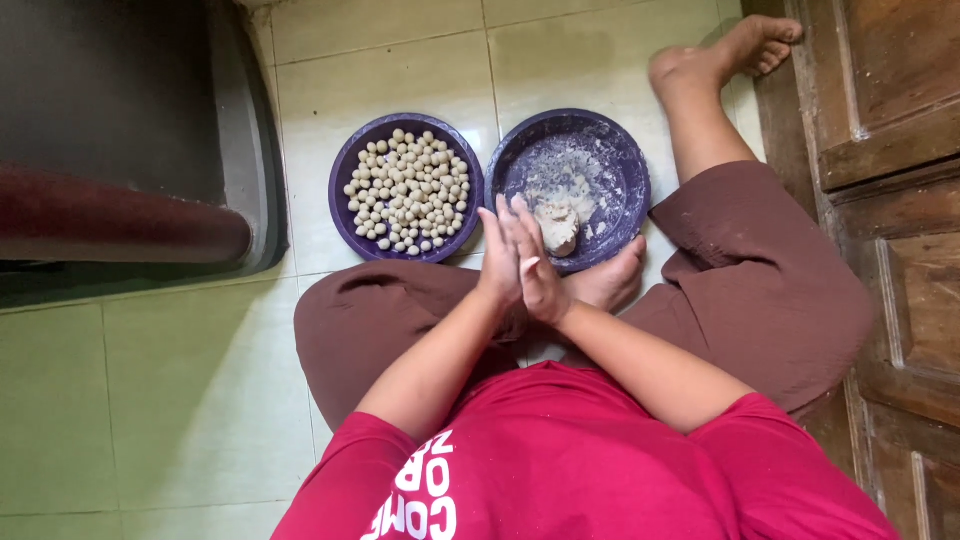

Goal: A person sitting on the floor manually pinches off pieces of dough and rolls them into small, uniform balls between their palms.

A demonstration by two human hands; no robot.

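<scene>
Both hands meet palm to palm above the lap — the left hand pressed flat against the right hand, fingers straight and together. Whatever sits between the palms is hidden; judging by the plates, it is probably a pinch of dough being rolled, but I cannot tell for sure. Just ahead on the tiled floor, the right-hand purple plate holds a floury lump of dough, and the left-hand purple plate, touching it or nearly so, is heaped with small dough balls. To roll well, I would judge light, even pressure and small circling strokes best — pressing hard flattens the piece, and a portion matched to the finished balls keeps the batch uniform. Floured palms should stop sticking.
</scene>
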